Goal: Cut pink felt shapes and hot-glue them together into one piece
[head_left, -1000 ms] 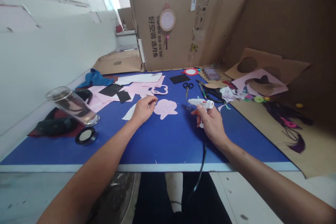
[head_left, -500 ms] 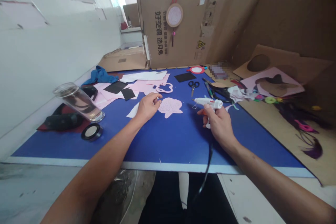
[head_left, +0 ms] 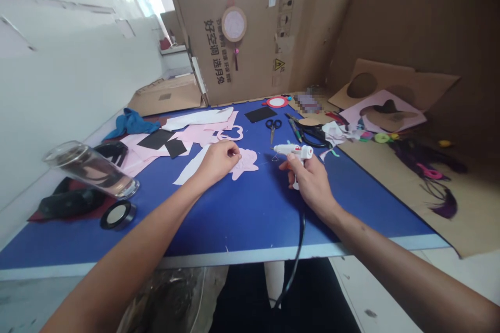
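Head: glue gun (head_left: pixel 297 151) crosswise, nozzle (head_left: pixel 276 149) leftward

The left hand (head_left: pixel 219 160) covered part of the pink cutout (head_left: pixel 247 160), and whether its fingertips touched the paper could not be told. The right hand (head_left: pixel 313 177) hid much of the handle of the white glue gun (head_left: pixel 291 150). Both forearms (head_left: pixel 390 250) ran out of view. A pixelated patch (head_left: pixel 308 101) was unreadable, the smaller print (head_left: pixel 224 62) too tiny, the purple tassel (head_left: pixel 446 205) blurred
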{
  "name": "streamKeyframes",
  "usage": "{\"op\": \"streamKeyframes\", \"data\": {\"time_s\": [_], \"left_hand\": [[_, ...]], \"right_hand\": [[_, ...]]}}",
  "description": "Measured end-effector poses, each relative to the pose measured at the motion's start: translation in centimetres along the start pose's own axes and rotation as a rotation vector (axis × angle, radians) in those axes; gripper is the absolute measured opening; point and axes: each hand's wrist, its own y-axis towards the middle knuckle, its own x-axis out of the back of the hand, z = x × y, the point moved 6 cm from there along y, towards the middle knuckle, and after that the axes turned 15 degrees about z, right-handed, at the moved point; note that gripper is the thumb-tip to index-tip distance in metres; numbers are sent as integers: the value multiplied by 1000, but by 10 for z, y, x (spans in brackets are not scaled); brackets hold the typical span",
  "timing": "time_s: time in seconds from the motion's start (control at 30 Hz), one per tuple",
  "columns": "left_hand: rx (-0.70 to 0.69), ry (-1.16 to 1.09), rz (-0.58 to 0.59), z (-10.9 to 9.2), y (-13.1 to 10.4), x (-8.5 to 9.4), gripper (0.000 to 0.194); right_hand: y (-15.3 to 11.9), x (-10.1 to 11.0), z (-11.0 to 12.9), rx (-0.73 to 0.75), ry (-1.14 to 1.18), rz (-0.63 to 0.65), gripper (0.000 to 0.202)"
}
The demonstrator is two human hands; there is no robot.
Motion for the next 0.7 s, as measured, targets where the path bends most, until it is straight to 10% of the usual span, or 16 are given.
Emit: {"op": "streamKeyframes", "data": {"time_s": [0.7], "left_hand": [[24,216,109,-3,26,-35,15]], "right_hand": [[0,2,1,14,34,-15,43]]}}
